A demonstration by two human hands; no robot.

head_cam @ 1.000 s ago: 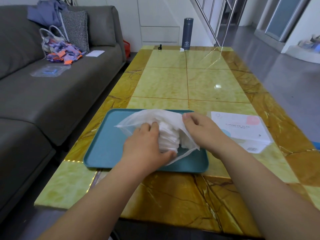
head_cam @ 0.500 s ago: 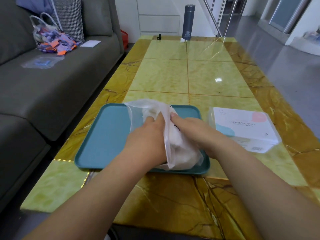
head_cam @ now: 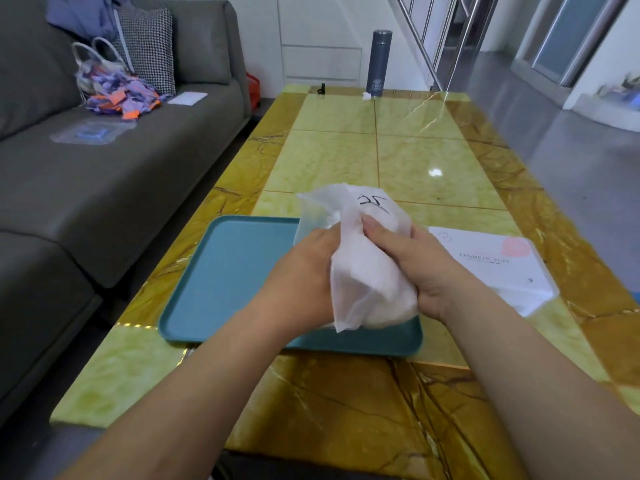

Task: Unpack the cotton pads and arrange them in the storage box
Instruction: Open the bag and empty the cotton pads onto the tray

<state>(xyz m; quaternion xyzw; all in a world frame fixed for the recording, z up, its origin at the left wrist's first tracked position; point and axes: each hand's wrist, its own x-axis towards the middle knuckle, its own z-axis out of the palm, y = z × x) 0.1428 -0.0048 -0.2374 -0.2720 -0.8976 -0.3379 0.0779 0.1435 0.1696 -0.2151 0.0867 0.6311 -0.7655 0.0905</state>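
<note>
A grey sofa (head_cam: 104,188) runs along the nine o'clock side of a glossy yellow-and-amber marble worktop (head_cam: 346,161). A teal tray (head_cam: 225,271) lies on the worktop's near half. The person's two bare forearms reach in from six o'clock. Both hands hold a translucent white plastic bag (head_cam: 363,265) above the tray's three o'clock end, black marker strokes showing near its top. The white mass inside appears to be the cotton pads (head_cam: 388,299), though the film blurs them. The storage box (head_cam: 491,268), clear with a white lid printed "COSMETIC PUFF", sits on the worktop just beside the tray at three o'clock, apart from the bag. The left hand (head_cam: 304,268) clasps the bag's nine o'clock side, its fingertips hidden behind the film. The right hand (head_cam: 419,268) grips the three o'clock side, thumb pressed across the front. On the sofa at eleven o'clock are a houndstooth cushion (head_cam: 149,46), a tote of purple and orange scraps (head_cam: 114,88), a clear pouch (head_cam: 90,133) and a white card (head_cam: 188,97). At the worktop's twelve o'clock edge stands a dark flask (head_cam: 379,64), with a small black object (head_cam: 322,89) nearby.
</note>
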